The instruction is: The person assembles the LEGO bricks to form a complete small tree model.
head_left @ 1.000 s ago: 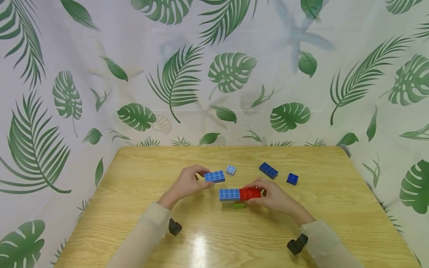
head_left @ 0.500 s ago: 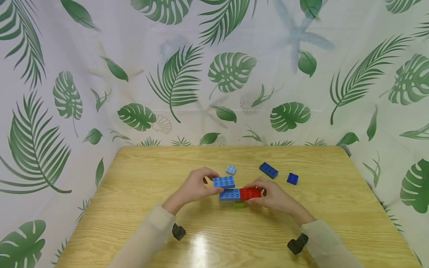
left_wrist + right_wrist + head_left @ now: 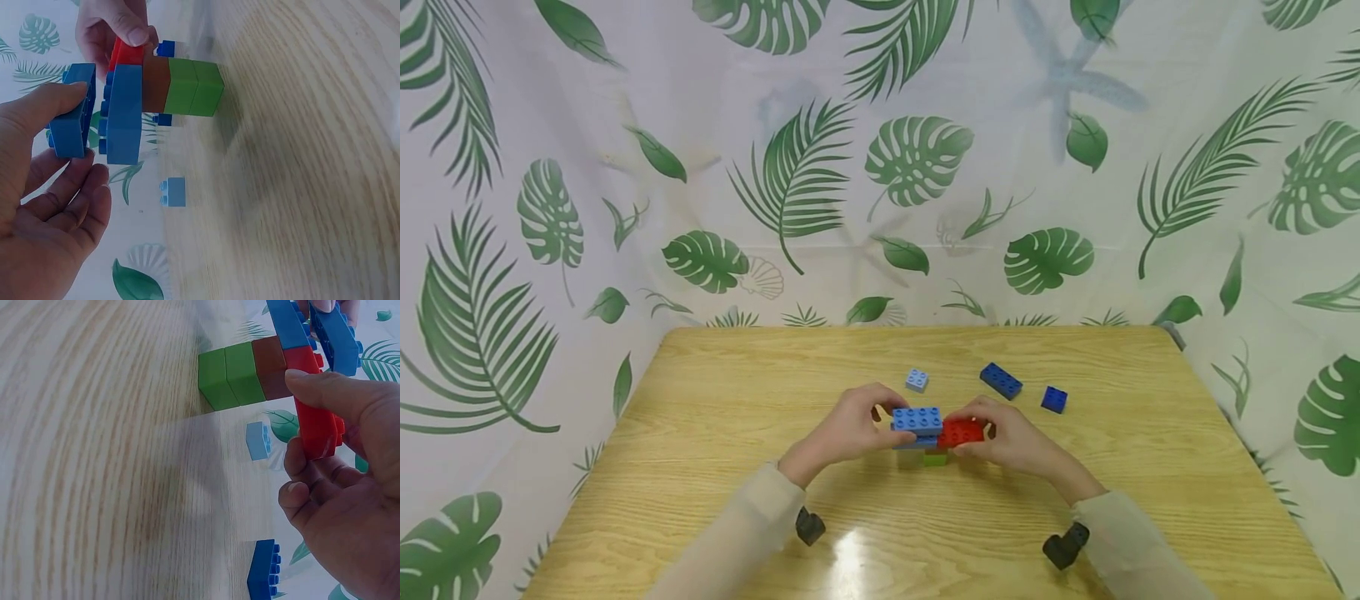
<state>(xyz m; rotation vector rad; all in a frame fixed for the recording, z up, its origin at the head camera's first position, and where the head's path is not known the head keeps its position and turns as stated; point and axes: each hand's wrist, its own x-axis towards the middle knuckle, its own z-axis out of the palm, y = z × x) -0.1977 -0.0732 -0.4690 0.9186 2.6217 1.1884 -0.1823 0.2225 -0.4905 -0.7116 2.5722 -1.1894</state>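
Observation:
My left hand point(image 3: 848, 427) pinches a blue brick point(image 3: 917, 420) between thumb and fingers. It hovers studs-up over a second blue brick point(image 3: 125, 119), and the left wrist view shows a gap between the two. That lower blue brick lies end to end with a red brick point(image 3: 312, 422), both on top of a brown brick point(image 3: 156, 84). Two stacked green bricks point(image 3: 181, 87) form the base on the table. With thumb and fingers, my right hand point(image 3: 1011, 437) grips the red brick's right part. The head view hides most of the brown brick.
Behind the stack, a small light blue brick point(image 3: 917, 380) lies on the wooden table point(image 3: 737, 375). Farther right are a long dark blue brick point(image 3: 1001, 381) and a small dark blue brick point(image 3: 1054, 400). A leaf-print curtain point(image 3: 820, 283) stands behind the table.
My left hand has carried its blue brick rightward and toward me, from left of the stack to over the lower blue brick. The right hand has stayed on the red brick.

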